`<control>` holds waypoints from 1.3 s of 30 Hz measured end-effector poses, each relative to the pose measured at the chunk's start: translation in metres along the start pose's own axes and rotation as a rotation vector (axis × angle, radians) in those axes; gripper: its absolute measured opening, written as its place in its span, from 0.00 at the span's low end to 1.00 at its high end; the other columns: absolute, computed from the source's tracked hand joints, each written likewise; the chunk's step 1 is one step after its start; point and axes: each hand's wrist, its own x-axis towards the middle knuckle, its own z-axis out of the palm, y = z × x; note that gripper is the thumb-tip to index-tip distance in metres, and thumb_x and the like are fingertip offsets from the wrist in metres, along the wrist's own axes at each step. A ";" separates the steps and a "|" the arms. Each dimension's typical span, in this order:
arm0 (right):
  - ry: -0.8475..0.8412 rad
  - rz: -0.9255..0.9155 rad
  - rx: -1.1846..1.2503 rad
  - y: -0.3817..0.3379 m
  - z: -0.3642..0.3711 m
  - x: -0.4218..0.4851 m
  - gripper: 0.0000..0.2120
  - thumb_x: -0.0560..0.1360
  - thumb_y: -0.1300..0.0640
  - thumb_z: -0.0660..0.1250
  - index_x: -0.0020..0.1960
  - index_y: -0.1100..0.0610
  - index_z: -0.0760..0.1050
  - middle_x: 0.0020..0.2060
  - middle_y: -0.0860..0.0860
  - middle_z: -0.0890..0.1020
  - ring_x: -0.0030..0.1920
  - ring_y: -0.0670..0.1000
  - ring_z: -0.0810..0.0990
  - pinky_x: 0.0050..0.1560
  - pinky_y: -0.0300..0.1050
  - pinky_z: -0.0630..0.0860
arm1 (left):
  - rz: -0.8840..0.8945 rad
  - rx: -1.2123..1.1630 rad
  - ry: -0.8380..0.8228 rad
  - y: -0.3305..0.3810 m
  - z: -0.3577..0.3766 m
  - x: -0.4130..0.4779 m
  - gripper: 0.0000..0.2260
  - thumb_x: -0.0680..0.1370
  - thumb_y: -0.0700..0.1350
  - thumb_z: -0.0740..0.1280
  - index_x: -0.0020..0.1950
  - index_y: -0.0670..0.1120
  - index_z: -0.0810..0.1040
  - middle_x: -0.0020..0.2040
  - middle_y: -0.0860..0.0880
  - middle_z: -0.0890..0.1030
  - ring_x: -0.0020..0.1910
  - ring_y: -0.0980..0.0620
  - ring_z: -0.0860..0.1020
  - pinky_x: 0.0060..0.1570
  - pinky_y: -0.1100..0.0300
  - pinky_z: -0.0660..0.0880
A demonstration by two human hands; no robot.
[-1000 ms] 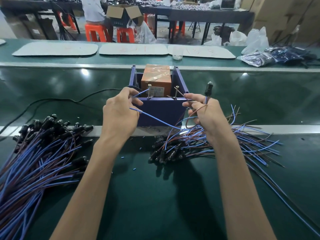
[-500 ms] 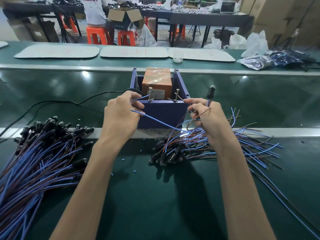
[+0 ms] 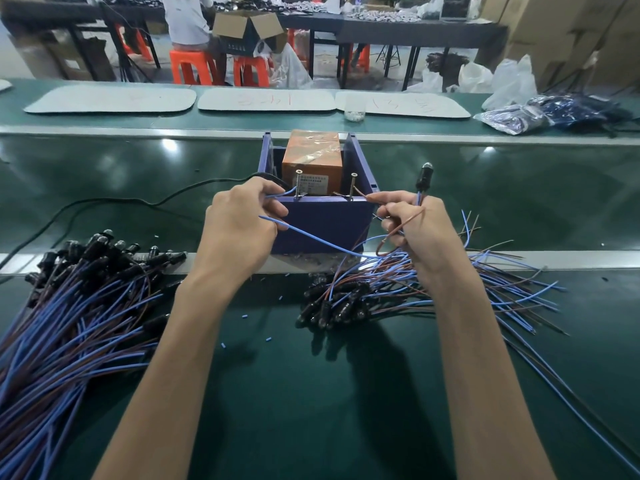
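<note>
Here, your hands work above the middle of the desk point(image 3: 311, 393), at the near wall of the purple box point(image 3: 325, 226). You hold one lead. It has one black plug point(image 3: 423, 178) and two wires, one blue and one brown.

The plug stands upright above your right hand point(image 3: 420, 233), its long axis nearly vertical and its tip pointing up and toward the far edge.

Your left hand point(image 3: 239, 230) is curled and pinches the blue wire point(image 3: 311, 240) between thumb and forefinger. That wire runs slantwise from below your right hand up to the left, and its free end points right, at the left screw point(image 3: 298, 184).

Your right hand is curled too and pinches the brown wire point(image 3: 398, 231), which loops under the fingers. Its end points left, at the right screw point(image 3: 353, 184). I cannot tell whether either tip touches its screw.

The two screws stand upright on the box's near wall, with one orange block point(image 3: 311, 161) behind them.

There are two heaps of like leads. The left heap point(image 3: 69, 306) lies toward the desk's left edge with its plugs pointing away from you. The right heap point(image 3: 381, 292) lies under your right wrist, plugs toward the left.
</note>
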 end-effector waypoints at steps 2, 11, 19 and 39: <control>0.003 0.008 0.006 -0.001 0.000 0.000 0.19 0.78 0.71 0.52 0.45 0.57 0.80 0.34 0.51 0.74 0.26 0.41 0.68 0.21 0.30 0.61 | 0.002 0.001 -0.002 0.001 -0.001 -0.001 0.19 0.73 0.27 0.56 0.50 0.50 0.74 0.36 0.58 0.78 0.39 0.53 0.82 0.52 0.50 0.77; 0.003 0.029 0.012 -0.006 0.000 -0.004 0.18 0.78 0.71 0.52 0.46 0.61 0.79 0.34 0.52 0.74 0.28 0.43 0.66 0.21 0.30 0.61 | -0.021 0.014 -0.027 0.003 -0.004 -0.001 0.20 0.69 0.27 0.57 0.50 0.48 0.76 0.35 0.58 0.78 0.38 0.56 0.81 0.48 0.56 0.76; 0.009 0.014 0.009 -0.007 -0.001 -0.006 0.17 0.77 0.72 0.52 0.47 0.62 0.79 0.33 0.51 0.74 0.28 0.43 0.67 0.22 0.30 0.62 | 0.034 0.055 -0.039 0.002 -0.005 -0.001 0.17 0.72 0.28 0.61 0.56 0.42 0.79 0.36 0.57 0.77 0.41 0.45 0.81 0.51 0.49 0.77; 0.010 0.045 -0.036 -0.009 -0.001 -0.005 0.16 0.77 0.72 0.53 0.48 0.64 0.79 0.33 0.53 0.74 0.21 0.41 0.67 0.19 0.30 0.60 | 0.051 0.080 -0.086 0.000 -0.005 -0.002 0.20 0.70 0.27 0.58 0.57 0.42 0.78 0.36 0.58 0.77 0.41 0.47 0.80 0.50 0.51 0.75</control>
